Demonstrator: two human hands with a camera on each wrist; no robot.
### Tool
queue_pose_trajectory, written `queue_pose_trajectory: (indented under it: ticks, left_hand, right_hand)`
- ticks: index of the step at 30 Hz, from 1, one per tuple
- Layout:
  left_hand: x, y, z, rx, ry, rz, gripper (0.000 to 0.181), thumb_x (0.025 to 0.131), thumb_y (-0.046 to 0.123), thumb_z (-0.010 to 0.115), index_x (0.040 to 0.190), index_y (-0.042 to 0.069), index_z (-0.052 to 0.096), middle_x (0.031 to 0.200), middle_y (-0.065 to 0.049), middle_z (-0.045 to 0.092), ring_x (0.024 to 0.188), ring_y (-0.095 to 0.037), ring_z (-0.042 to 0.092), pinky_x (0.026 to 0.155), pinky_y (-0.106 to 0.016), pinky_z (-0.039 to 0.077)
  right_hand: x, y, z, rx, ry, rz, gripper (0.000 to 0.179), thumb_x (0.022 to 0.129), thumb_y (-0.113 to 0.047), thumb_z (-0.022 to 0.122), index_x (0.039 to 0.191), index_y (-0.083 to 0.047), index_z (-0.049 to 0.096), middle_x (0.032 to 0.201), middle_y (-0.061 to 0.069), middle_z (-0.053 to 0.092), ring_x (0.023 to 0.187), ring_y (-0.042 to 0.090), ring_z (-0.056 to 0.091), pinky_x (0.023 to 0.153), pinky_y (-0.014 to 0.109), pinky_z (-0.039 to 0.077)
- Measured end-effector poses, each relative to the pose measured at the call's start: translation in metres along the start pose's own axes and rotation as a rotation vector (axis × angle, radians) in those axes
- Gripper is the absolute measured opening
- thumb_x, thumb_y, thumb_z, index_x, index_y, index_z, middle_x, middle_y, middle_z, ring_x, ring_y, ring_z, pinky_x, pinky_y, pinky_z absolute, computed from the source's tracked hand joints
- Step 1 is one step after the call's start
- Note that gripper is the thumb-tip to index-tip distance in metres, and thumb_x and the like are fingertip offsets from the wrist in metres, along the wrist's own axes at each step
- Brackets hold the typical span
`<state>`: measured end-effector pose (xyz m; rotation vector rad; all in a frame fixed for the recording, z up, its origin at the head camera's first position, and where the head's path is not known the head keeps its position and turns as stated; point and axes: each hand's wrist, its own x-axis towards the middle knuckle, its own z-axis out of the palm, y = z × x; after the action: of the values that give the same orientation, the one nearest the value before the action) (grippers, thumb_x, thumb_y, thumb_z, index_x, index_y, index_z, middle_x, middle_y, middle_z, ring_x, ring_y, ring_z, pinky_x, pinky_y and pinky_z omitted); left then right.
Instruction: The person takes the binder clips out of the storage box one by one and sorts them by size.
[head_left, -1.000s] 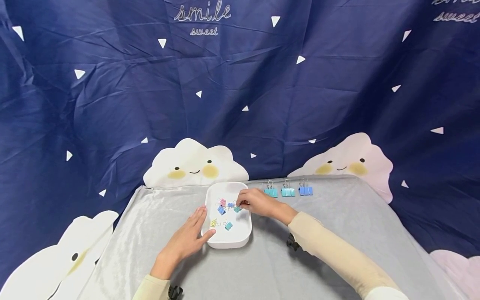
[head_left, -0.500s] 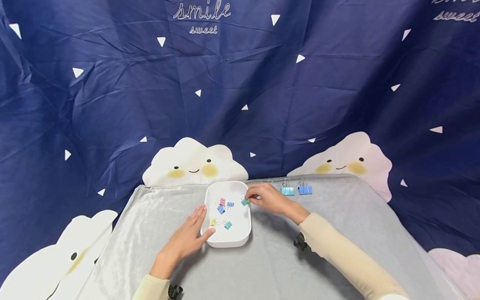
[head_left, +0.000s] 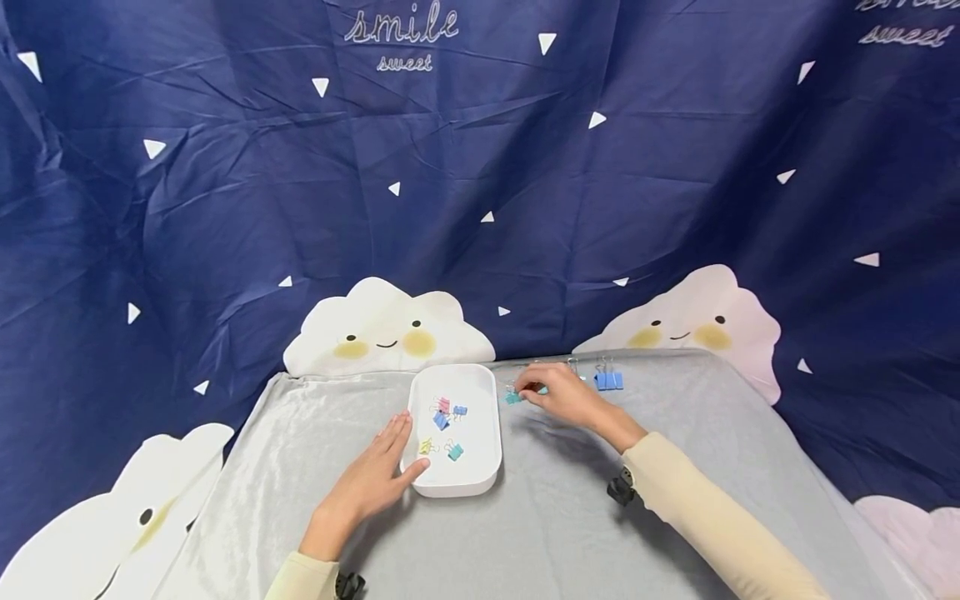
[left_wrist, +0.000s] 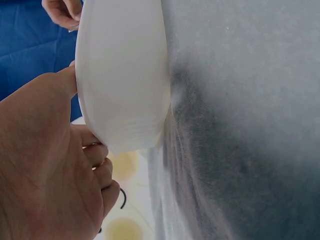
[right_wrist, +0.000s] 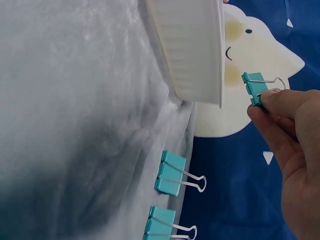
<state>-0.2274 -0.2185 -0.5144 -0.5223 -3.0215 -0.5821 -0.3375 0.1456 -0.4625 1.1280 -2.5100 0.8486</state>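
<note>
My right hand (head_left: 558, 393) pinches a small teal binder clip (right_wrist: 256, 89) between thumb and fingers, just right of a white tray (head_left: 463, 482). In the right wrist view the clip's wire handles stick out beside the thumb. My left hand (head_left: 378, 467) rests against the tray's left side, fingers fairly straight and thumb over the rim, as the left wrist view also shows. Inside the tray lie a pink clip (head_left: 444, 406), a blue clip (head_left: 442, 420), a smaller blue clip (head_left: 460, 410), a yellow clip (head_left: 425, 447) and a teal clip (head_left: 455, 451).
Larger binder clips stand in a row at the back edge of the grey cloth (head_left: 555, 525): one teal clip (right_wrist: 170, 172), another teal clip (right_wrist: 160, 223) and a blue clip (head_left: 609, 380). My right hand partly covers the teal ones in the head view. A navy curtain (head_left: 450, 167) hangs behind.
My right hand has lifted the small teal binder clip out of the tray and carried it right, past the rim. My left hand stays at the tray's left side.
</note>
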Motion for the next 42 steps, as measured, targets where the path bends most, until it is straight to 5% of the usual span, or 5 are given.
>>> queue_pose_trajectory:
  ticks: [26, 42]
  left_hand:
    - [-0.003, 0.001, 0.001, -0.007, 0.029, -0.003, 0.089, 0.108, 0.061, 0.05, 0.168, 0.001, 0.026, 0.177, -0.015, 0.021, 0.165, -0.033, 0.02, 0.135, -0.053, 0.023]
    - [0.0, 0.003, 0.0, 0.004, 0.01, 0.001, 0.089, 0.108, 0.061, 0.05, 0.169, 0.003, 0.023, 0.178, -0.013, 0.02, 0.166, -0.033, 0.02, 0.135, -0.053, 0.023]
  right_hand:
    - [-0.04, 0.048, 0.013, 0.041, 0.069, 0.213, 0.006, 0.091, -0.004, 0.082, 0.097, -0.007, 0.082, 0.094, 0.002, 0.078, 0.085, 0.017, 0.075, 0.078, 0.03, 0.065]
    - [-0.05, 0.072, 0.037, 0.066, -0.004, 0.379, 0.007, 0.097, -0.013, 0.079, 0.1, -0.007, 0.08, 0.096, -0.001, 0.078, 0.086, 0.011, 0.071, 0.077, 0.028, 0.06]
